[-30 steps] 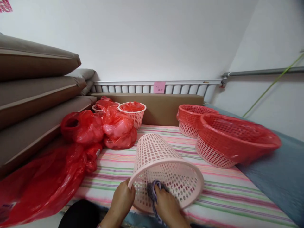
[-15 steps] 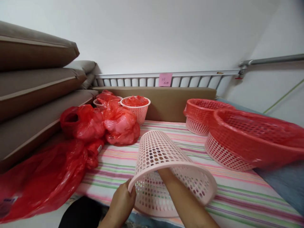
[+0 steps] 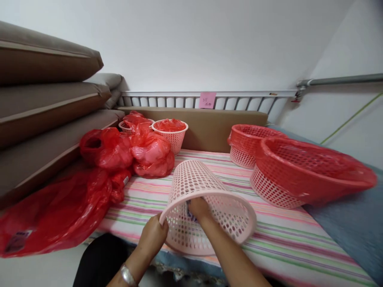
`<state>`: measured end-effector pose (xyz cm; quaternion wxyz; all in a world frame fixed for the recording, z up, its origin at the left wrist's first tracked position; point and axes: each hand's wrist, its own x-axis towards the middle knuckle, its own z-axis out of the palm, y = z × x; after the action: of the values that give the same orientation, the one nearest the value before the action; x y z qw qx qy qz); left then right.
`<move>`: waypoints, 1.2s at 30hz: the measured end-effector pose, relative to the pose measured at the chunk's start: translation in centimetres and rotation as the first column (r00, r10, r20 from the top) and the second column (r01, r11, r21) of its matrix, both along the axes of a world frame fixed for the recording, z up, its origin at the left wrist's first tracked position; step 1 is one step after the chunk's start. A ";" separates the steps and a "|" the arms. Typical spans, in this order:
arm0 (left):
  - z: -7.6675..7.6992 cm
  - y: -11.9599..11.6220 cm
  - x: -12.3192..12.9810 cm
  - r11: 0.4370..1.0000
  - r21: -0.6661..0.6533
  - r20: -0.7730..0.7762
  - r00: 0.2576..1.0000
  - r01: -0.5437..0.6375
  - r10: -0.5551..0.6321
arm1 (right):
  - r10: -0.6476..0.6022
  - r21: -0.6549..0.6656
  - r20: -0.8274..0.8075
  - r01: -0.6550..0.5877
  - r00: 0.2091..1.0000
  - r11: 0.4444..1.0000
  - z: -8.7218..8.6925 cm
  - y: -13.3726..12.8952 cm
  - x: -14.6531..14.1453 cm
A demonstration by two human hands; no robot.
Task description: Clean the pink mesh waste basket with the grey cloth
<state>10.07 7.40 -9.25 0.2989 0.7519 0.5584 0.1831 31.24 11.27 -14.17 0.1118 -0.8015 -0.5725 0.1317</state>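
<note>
A pink perforated basket (image 3: pixel 194 179) lies on its side on a striped sheet (image 3: pixel 278 247), its mouth turned toward me. My left hand (image 3: pixel 154 235) grips the left edge of its rim, thumb and fingers pressed on it. Inside the mouth is my right hand (image 3: pixel 199 209), closed on a small dark blue cloth (image 3: pixel 190 213), with the forearm passing over the lower rim. Most of the cloth is hidden behind the hand.
Red plastic bags (image 3: pixel 119 153) lie at the left beside stacked cushions (image 3: pixel 44 95). Two baskets with red bags in them stand at the back. At the right are two baskets (image 3: pixel 278 191) lined with red bags. A pink note (image 3: pixel 207 100) is on the railing behind.
My right hand has drawn back from deep in the basket toward its mouth, and the blue cloth now shows there. My left hand still holds the rim.
</note>
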 end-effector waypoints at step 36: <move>-0.8 0.0 -0.5 1.000 0.001 0.045 0.999 -0.012 0.012 | 0.069 0.213 0.220 -0.117 0.973 0.970 -1.2 -5.3 -3.4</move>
<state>9.57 7.41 -10.02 0.3097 0.7444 0.5559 0.2024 27.83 5.93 -15.36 0.1341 -0.7652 -0.6295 -0.0144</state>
